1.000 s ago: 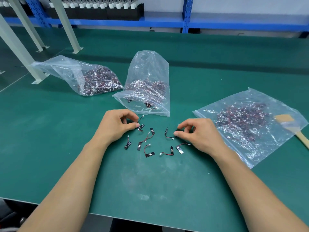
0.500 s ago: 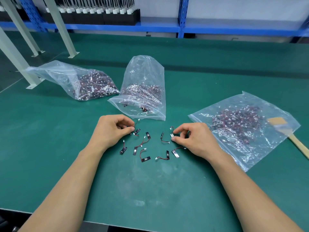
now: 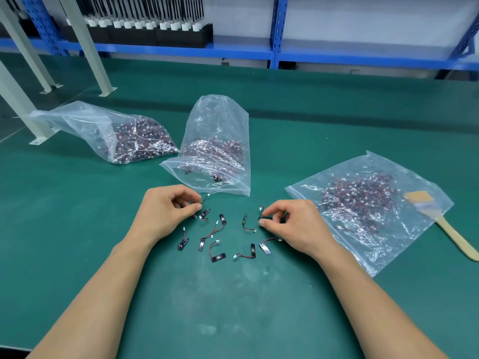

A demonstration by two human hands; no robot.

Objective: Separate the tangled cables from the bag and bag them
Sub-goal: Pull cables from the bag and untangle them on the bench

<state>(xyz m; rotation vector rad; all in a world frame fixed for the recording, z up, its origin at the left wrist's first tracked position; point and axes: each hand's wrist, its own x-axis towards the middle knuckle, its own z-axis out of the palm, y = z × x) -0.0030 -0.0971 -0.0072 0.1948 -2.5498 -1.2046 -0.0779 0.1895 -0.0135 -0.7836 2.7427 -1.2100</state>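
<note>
Your left grip [image 3: 168, 212] pinches small cable [image 3: 205, 199], centre frame, just below middle bag [image 3: 220, 125]. Your right grip [image 3: 298, 224] pinches second cable [image 3: 260, 212]. Loose cables [image 3: 217, 257] lie scattered on green surface [image 3: 77, 203] between your hands. Left bag [image 3: 85, 123] upper left, flat bag [image 3: 363, 255] right.

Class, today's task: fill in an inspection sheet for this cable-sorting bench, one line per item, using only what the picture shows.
Surface: green mat, faintly smudged toward the front.
Job's things: left bag lying on its side, middle bag propped up, right bag flat; all hold cables.
Clutter: wooden-handled brush, bristles overlapping the right bag's edge.
Hands: left hand pinches a cable; right hand pinches a second cable.
Cables: about ten loose cables spread on the mat between the hands.
Surroundings: blue shelving, white frame legs, rack of black-and-white parts behind.
</note>
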